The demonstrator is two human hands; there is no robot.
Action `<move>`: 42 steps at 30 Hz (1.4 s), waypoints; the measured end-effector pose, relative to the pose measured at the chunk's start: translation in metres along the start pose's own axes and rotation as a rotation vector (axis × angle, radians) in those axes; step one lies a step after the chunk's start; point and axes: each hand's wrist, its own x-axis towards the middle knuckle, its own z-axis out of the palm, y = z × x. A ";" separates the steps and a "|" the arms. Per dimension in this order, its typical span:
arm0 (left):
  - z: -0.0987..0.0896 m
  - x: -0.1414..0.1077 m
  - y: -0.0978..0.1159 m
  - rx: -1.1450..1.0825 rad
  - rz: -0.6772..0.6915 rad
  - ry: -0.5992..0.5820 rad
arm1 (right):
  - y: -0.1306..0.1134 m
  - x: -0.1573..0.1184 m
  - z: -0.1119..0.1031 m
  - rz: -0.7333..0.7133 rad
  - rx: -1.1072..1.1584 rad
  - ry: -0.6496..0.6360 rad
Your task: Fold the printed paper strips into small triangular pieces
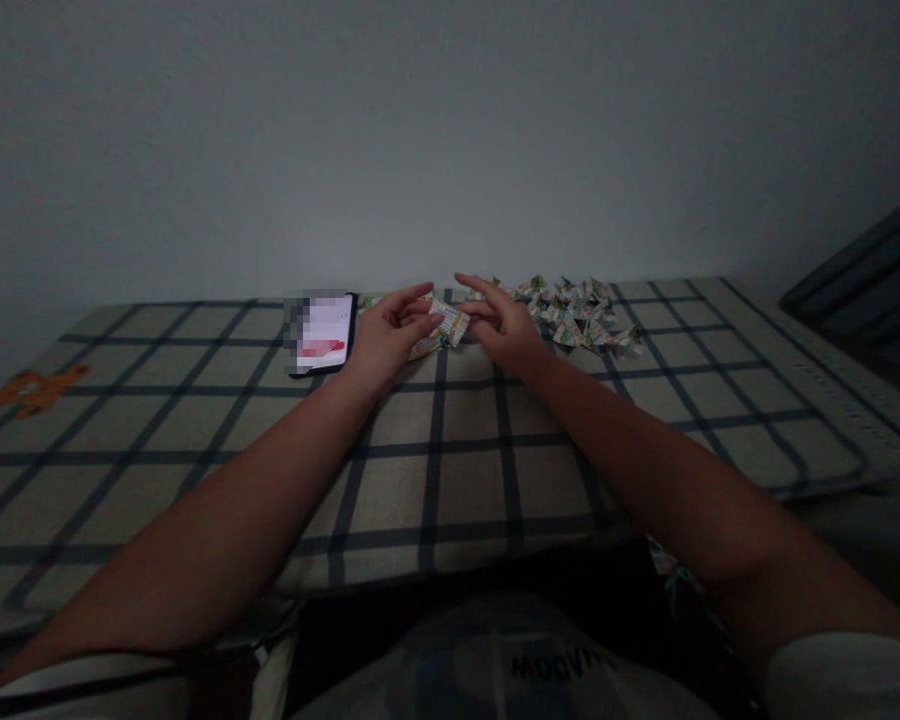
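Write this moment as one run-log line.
left hand: pinching paper strip | right hand: pinching same strip | folded pieces pile: right | phone: left

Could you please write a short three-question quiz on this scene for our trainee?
1. True or false: both hands hold the same paper strip.
2. Which thing lies just left of the left hand? A) phone B) cup C) scissors
3. Fill in: the pile of folded papers lies to the ___ of the right hand.

Key: 1 true. 2 A. 3 right. All of it rests on a checked cloth.
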 end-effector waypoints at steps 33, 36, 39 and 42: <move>-0.001 -0.005 0.004 0.257 -0.012 -0.064 | 0.013 0.009 0.005 0.292 0.419 -0.058; -0.001 -0.005 0.003 0.240 -0.021 -0.055 | 0.016 0.008 0.007 0.281 0.426 -0.090; 0.000 -0.005 0.003 0.236 -0.005 -0.066 | 0.018 0.008 0.006 0.251 0.397 -0.088; 0.000 -0.005 0.004 0.225 0.004 -0.097 | 0.018 0.007 0.004 0.238 0.322 -0.060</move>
